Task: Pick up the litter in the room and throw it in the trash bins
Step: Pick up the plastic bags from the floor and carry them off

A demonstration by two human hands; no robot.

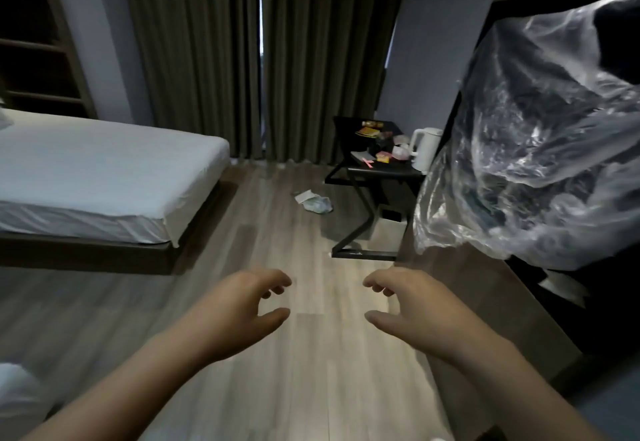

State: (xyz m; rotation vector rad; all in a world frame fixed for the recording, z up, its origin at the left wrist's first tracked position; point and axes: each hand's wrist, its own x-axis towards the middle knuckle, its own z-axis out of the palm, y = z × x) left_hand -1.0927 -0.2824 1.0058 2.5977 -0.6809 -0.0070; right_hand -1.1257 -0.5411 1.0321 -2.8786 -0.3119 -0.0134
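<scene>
The litter (314, 202) is a little heap of crumpled paper and plastic on the wood floor (277, 371). It lies at 12 o'clock from the hands, well apart from them, just beside the legs of the black table (377, 172). More small wrappers (381, 155) sit on the table top, next to a white kettle (424, 153). The left hand (242, 305) and right hand (412, 305) are both held out over the floor, fingers spread and curled, grasping nothing. A bed (104, 177) is at 10 o'clock. A big clear plastic bag (540, 149) is at 2 o'clock. Dark curtains (242, 52) hang behind.
</scene>
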